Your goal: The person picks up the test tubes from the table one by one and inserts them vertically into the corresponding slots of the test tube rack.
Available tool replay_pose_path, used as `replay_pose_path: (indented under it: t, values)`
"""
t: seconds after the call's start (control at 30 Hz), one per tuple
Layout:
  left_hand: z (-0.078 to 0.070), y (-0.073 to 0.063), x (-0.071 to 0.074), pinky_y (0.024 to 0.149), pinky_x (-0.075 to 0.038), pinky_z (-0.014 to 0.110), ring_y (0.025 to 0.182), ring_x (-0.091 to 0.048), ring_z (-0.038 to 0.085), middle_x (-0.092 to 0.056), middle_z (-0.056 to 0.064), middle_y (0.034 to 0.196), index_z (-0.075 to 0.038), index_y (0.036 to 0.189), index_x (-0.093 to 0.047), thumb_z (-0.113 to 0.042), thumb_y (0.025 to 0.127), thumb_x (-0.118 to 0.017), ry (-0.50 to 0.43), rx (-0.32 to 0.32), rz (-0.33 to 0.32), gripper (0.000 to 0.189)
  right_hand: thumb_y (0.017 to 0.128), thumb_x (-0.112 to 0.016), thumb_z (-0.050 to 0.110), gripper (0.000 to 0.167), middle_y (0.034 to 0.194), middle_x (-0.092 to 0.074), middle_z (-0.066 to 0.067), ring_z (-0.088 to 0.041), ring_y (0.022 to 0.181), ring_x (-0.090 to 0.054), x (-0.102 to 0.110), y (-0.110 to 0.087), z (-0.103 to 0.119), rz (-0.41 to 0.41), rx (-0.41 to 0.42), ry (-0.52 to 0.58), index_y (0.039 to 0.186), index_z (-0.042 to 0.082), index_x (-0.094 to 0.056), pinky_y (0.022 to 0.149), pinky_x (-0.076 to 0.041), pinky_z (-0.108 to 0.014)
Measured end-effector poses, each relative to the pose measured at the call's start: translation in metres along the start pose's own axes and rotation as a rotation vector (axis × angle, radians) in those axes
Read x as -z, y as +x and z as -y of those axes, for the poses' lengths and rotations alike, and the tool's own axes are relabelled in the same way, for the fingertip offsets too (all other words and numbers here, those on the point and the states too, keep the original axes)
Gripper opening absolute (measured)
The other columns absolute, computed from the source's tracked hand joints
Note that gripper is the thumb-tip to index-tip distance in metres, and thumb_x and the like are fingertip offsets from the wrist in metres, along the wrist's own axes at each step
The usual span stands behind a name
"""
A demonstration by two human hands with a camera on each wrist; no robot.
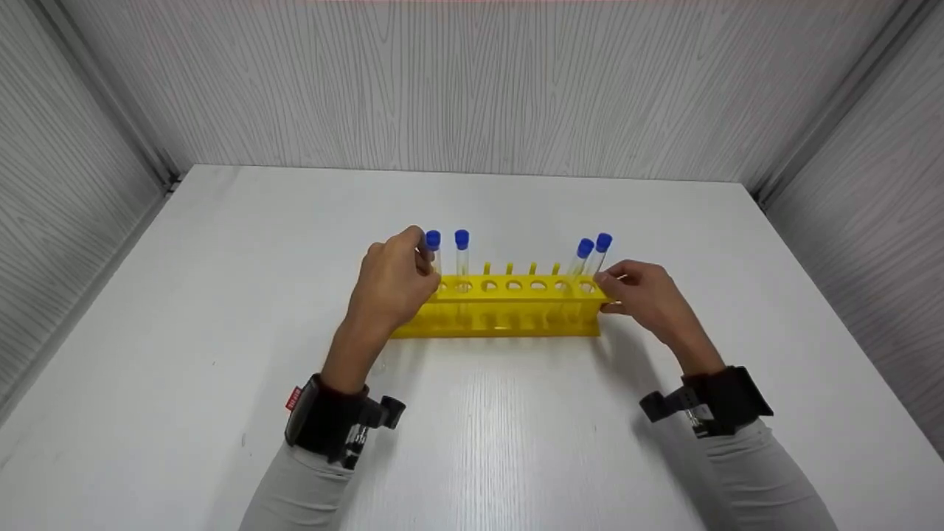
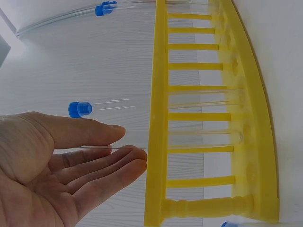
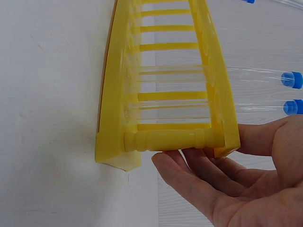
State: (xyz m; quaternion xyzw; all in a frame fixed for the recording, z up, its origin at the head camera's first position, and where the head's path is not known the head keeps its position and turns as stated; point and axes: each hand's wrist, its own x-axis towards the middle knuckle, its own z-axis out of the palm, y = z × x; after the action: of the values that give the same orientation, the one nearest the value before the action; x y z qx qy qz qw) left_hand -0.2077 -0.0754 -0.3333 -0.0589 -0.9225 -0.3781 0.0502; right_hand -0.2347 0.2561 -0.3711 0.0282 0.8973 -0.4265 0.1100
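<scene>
A yellow test tube rack (image 1: 509, 298) stands on the table, with clear blue-capped tubes upright or leaning at both ends. My left hand (image 1: 391, 284) holds the leftmost test tube (image 1: 435, 258) between thumb and fingers; its lower part sits in the rack, and the thumb hides its cap in the left wrist view. Just to the right rises a second tube (image 1: 462, 258). With my right hand (image 1: 649, 295) I grip the rack's right end, thumb on the top plate and fingers beneath. Two tilted tubes (image 3: 260, 78) stand near that hand.
The white table (image 1: 501, 442) extends around the rack, with pale wood-grain panels (image 1: 472, 88) at the back and sides. Close to the rack's left end, a blue cap (image 2: 228, 224) shows at the bottom edge of the left wrist view.
</scene>
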Motion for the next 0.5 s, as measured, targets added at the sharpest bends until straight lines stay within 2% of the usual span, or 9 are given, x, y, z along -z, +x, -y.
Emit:
replay_pose_path:
  t: [0.5]
  values:
    - [0.0014, -0.0002, -0.0012, 0.071, -0.054, 0.033, 0.077, -0.061, 0.024, -0.07, 0.014, 0.093, 0.001, 0.103, -0.062, 0.001, 0.089, -0.066, 0.024, -0.004, 0.016, 0.014, 0.105, -0.055, 0.037, 0.041, 0.132, -0.061, -0.017, -0.03, 0.117, -0.064, 0.0013, 0.0003, -0.0018, 0.005, 0.005, 0.017, 0.127, 0.003, -0.06, 0.094, -0.056, -0.033]
